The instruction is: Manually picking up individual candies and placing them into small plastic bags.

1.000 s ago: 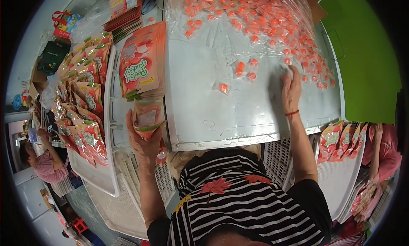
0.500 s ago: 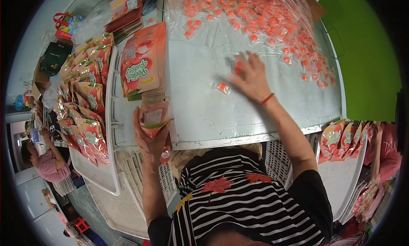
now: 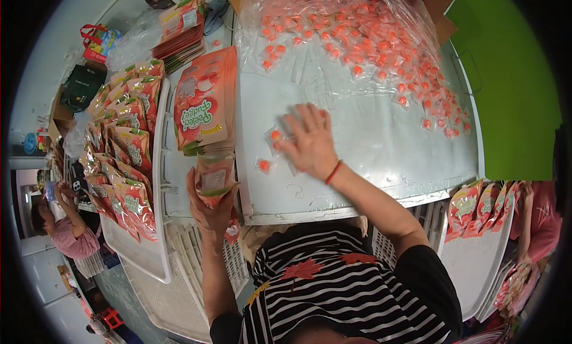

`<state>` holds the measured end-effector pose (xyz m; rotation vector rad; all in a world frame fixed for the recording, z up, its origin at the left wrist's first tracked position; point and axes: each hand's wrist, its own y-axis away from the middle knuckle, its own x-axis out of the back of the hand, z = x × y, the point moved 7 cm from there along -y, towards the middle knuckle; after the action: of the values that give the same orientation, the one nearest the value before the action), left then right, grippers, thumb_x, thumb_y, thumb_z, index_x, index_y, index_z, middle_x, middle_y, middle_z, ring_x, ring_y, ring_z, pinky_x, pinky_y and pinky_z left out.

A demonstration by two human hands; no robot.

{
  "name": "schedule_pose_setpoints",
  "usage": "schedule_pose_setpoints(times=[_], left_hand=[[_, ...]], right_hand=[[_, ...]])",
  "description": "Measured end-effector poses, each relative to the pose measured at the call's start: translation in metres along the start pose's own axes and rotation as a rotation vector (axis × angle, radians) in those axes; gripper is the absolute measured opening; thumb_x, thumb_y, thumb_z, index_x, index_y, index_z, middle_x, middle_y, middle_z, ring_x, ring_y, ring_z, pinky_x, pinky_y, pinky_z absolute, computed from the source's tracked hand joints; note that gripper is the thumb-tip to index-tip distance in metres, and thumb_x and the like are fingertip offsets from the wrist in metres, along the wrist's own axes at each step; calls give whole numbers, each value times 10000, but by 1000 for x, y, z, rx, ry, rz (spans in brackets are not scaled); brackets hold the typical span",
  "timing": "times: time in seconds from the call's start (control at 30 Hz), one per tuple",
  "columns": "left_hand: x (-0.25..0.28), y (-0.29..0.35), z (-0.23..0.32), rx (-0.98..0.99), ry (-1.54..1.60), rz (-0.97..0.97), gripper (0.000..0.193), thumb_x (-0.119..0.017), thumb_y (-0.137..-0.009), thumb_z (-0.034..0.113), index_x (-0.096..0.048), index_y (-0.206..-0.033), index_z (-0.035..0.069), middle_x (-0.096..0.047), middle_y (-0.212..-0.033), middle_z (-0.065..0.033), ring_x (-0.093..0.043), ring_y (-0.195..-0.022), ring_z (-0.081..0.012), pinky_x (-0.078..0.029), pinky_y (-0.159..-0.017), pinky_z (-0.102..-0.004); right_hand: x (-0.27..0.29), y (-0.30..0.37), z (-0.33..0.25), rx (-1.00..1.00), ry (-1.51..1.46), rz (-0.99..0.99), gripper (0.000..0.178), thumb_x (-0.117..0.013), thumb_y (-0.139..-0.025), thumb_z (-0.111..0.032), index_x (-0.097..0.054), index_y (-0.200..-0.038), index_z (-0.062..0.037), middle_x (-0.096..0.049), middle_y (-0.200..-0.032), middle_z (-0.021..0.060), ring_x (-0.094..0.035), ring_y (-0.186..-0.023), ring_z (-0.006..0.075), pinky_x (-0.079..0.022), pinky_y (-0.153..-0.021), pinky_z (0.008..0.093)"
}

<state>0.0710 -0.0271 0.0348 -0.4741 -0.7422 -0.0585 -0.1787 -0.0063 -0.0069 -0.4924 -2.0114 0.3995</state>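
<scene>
The fingers of your right hand (image 3: 314, 140) are spread out flat, palm down, low over the table (image 3: 369, 165). Your hand has just moved left, and little wrapped candies (image 3: 264, 165) have moved left too. Two show clearly just left of your thumb. There may be more under your palm, but I can't tell. I think this means that bunch is nearly at the pouch, so the gathering part looks almost done.

The fingers of your left hand (image 3: 210, 216) are curled around the pouch (image 3: 215, 186), about where they were before. Its top looks open, but I can't see how full it is. Just past those fingers lies a stack of flat pouches (image 3: 205, 100). Left of them, plump pouches (image 3: 128, 159) sit in a white tray (image 3: 159, 248). Far beyond your right fingertips is the big candy heap (image 3: 381, 40).
</scene>
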Motion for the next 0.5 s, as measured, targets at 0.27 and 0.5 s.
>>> schedule_pose_setpoints(times=[0.27,0.5], left_hand=[[-4,-10,7,-60,-18,4,928,-868,-562,141,-357,-1329,29,-537,-1185,-195,-568,-1030,-332,-469,-870,-383],[7,-1,-1,37,12,14,926,-873,-559,144,-363,-1321,15,-551,-1163,-193,-575,-1020,-319,-471,-868,-374]], right_hand=[[-25,13,-12,83,-312,-77,506,-637,-814,-251,-492,-1221,13,-451,-1249,242,-420,-1180,419,-339,-1013,485],[30,-90,169,-162,372,223,420,-511,-887,-328,-527,-1182,-30,-463,-1271,241,-436,-1161,416,-341,-985,498]])
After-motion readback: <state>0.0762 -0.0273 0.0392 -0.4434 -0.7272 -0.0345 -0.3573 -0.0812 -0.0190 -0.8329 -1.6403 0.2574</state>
